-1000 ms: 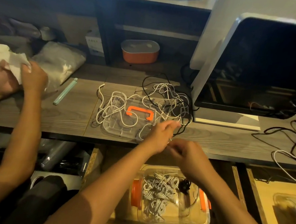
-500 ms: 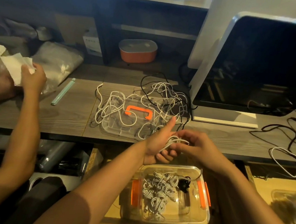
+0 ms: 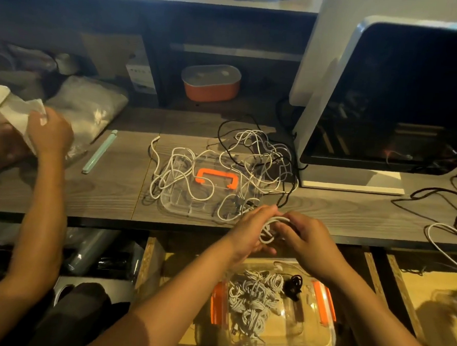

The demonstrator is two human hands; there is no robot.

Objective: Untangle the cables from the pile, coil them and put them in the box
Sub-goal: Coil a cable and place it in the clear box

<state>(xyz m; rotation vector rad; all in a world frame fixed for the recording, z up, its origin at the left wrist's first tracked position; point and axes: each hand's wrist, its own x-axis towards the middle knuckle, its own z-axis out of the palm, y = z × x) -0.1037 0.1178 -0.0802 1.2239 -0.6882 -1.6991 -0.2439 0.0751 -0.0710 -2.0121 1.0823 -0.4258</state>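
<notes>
- The grey wood-grain desk is my work surface. A white-framed dark monitor stands at its right rear.
- The clear plastic box with orange latches sits in the open drawer just below my hands, so I judge a finished coil only needs dropping. Many white coils and one black one already lie inside.
- Its clear lid with an orange handle lies flat on the desk, out of the way.
- The tangled pile of white and black cables sprawls over that lid, so plenty remains.
- A thin white cable sits between my hands at the desk edge, looped into a small coil.
- My left hand cradles the loops to keep their shape, and my right hand pinches them, fingers curled, apparently wrapping.
</notes>
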